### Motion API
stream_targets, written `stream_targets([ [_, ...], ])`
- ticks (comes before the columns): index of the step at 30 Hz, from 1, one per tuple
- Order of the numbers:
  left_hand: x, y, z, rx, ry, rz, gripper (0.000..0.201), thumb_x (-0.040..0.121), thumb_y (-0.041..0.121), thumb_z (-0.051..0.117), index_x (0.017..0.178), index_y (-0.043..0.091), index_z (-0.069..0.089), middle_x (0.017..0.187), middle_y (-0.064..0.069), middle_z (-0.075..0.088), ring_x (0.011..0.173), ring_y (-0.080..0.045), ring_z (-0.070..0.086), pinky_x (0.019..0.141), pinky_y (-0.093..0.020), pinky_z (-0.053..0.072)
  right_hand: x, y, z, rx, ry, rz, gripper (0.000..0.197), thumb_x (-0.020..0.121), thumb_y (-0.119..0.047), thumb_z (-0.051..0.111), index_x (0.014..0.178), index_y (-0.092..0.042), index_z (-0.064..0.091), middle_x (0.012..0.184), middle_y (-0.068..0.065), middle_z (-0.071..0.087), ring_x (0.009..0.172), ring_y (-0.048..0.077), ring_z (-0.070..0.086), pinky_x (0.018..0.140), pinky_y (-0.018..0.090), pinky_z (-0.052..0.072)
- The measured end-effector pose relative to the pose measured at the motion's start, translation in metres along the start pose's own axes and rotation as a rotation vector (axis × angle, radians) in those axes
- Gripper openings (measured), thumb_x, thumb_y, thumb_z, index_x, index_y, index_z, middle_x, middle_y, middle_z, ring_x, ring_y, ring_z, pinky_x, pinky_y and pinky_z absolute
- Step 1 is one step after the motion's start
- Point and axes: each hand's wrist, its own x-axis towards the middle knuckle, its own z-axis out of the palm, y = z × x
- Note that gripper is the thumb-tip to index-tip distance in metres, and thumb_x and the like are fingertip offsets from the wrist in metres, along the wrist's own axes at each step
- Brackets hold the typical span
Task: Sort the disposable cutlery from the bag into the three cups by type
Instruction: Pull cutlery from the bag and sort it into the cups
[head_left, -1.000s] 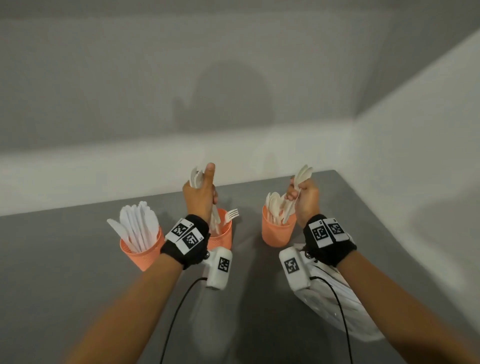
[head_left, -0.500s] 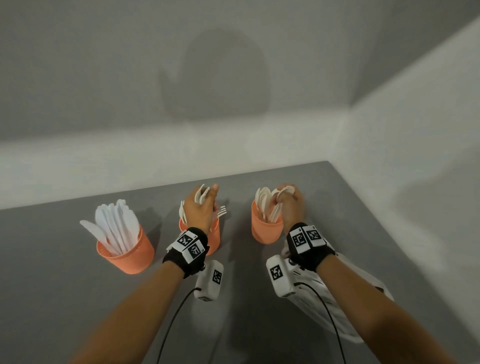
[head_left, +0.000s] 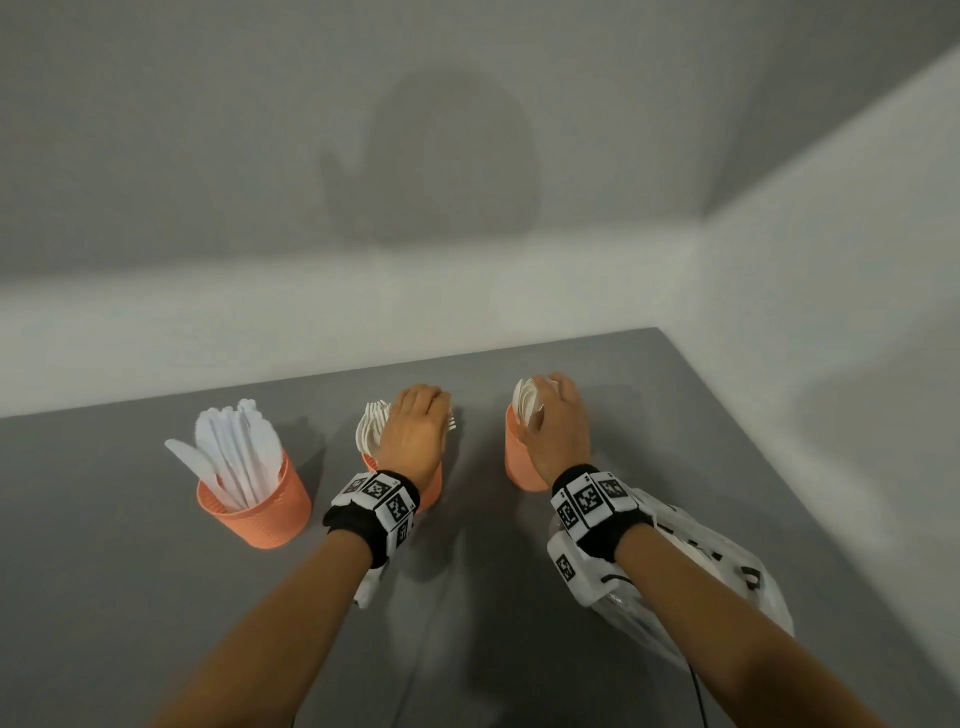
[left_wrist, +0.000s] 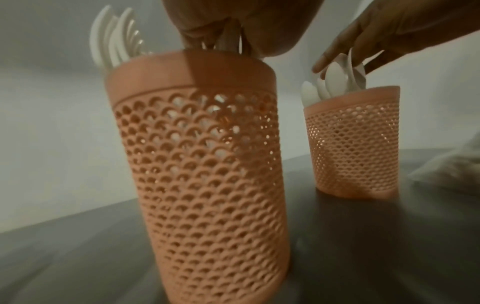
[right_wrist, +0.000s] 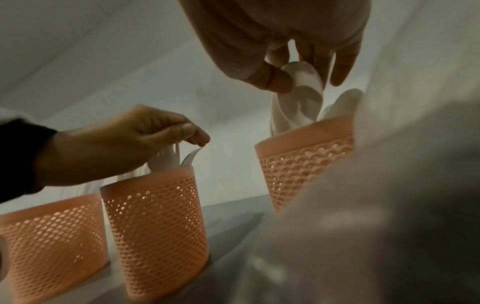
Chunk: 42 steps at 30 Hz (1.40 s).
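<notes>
Three perforated orange cups (head_left: 258, 506) (lattice walls) hold white cutlery (head_left: 236, 447).

Knives (head_left: 236, 452) left — forks (head_left: 371, 426) middle — spoons (head_left: 527, 402) right.

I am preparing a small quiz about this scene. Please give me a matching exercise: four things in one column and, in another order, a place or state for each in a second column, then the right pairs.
Things:
1. knives
2. forks
3. spoons
4. bag

Places or states:
A. in the right cup, under the right hand
B. lying on the table, partly under the right forearm
C. in the left cup, no hand near
D. in the middle cup, under the left hand

Pairs: 1-C, 2-D, 3-A, 4-B
</notes>
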Motion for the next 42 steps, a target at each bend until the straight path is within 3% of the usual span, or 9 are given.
stream_targets([
  [6,0.008,-0.003,-0.012,0.224,-0.268,-0.177,0.083,0.088,0.063,0.011,0.139,0.002,0.034,0.144,-0.017,0.040,0.141,-0.030,0.025,0.117,-0.047,0.002,0.000,-0.003,0.006,-0.320,-0.162,0.068,0.062,0.098,-0.031,0.028,0.149,-0.005,0.005,0.159,0.009,0.006,0.147,0.023,0.001,0.118,0.048,-0.002],
  [10,0.014,0.005,-0.019,0.202,-0.325,-0.252,0.081,0.090,0.064,0.013,0.148,0.006,0.010,0.156,-0.015,0.013,0.146,-0.027,-0.002,0.116,-0.047,-0.009,0.003,-0.010,-0.006,-0.238,-0.205,0.135,0.063,0.098,-0.034,0.026,0.149,-0.007,0.002,0.159,0.009,0.000,0.147,0.022,-0.003,0.116,0.051,-0.005],
  [14,0.008,0.022,-0.032,0.012,-0.125,-0.195,0.083,0.085,0.060,0.007,0.145,0.003,0.020,0.151,-0.020,0.025,0.143,-0.033,0.014,0.117,-0.045,0.006,-0.001,-0.015,-0.033,-0.030,-0.080,0.075,0.050,0.098,-0.024,0.034,0.142,-0.001,0.031,0.151,0.018,0.028,0.140,0.029,0.026,0.116,0.045,0.017],
  [17,0.003,0.048,-0.038,-0.355,0.007,-0.116,0.052,0.093,0.034,0.037,0.135,0.002,0.039,0.136,-0.019,0.044,0.125,-0.031,0.043,0.106,-0.038,0.034,-0.008,-0.017,-0.060,0.221,-0.113,0.067,0.029,0.094,-0.011,0.044,0.103,0.011,0.061,0.103,0.029,0.063,0.091,0.034,0.060,0.091,0.045,0.046],
  [22,-0.019,0.094,-0.024,-0.700,-0.126,-0.035,0.009,0.085,0.007,0.053,0.091,0.004,0.060,0.094,-0.011,0.063,0.084,-0.024,0.059,0.075,-0.038,0.049,-0.047,-0.003,-0.094,0.157,-0.400,0.146,0.028,0.091,-0.010,0.046,0.068,-0.012,0.061,0.060,0.001,0.062,0.041,0.002,0.055,0.048,0.017,0.047],
  [26,-0.047,0.116,-0.002,-0.665,-0.305,0.055,0.008,0.080,0.005,0.063,0.086,0.006,0.070,0.101,-0.008,0.055,0.092,-0.021,0.055,0.084,-0.027,0.045,-0.084,0.020,-0.100,-0.232,-0.679,0.230,0.025,0.091,-0.016,0.045,0.090,-0.001,0.066,0.081,0.010,0.065,0.064,0.018,0.060,0.059,0.022,0.047],
  [32,-0.067,0.131,0.013,-0.429,-0.659,-0.067,0.047,0.090,0.019,0.056,0.134,0.012,0.045,0.136,-0.014,0.041,0.121,-0.027,0.046,0.101,-0.026,0.032,-0.112,0.076,-0.084,-0.638,-0.609,0.244,0.050,0.084,-0.030,0.060,0.129,-0.011,0.048,0.132,0.007,0.054,0.121,0.026,0.051,0.102,0.035,0.042],
  [36,-0.068,0.145,0.007,-0.470,-0.585,-0.099,0.048,0.087,0.007,0.056,0.133,0.008,0.046,0.134,-0.013,0.045,0.125,-0.026,0.044,0.102,-0.026,0.031,-0.109,0.105,-0.072,-0.506,-0.490,0.215,0.097,0.068,-0.041,0.073,0.146,-0.026,0.018,0.150,0.003,0.033,0.137,0.027,0.034,0.114,0.043,0.030],
  [42,-0.064,0.158,-0.002,-0.533,-0.518,-0.050,0.046,0.083,-0.005,0.049,0.129,0.003,0.051,0.130,-0.015,0.050,0.122,-0.027,0.046,0.099,-0.023,0.032,-0.089,0.119,-0.065,-0.445,-0.461,0.281,0.093,0.068,-0.038,0.077,0.143,-0.019,0.026,0.146,0.004,0.038,0.134,0.026,0.039,0.113,0.037,0.032],
])
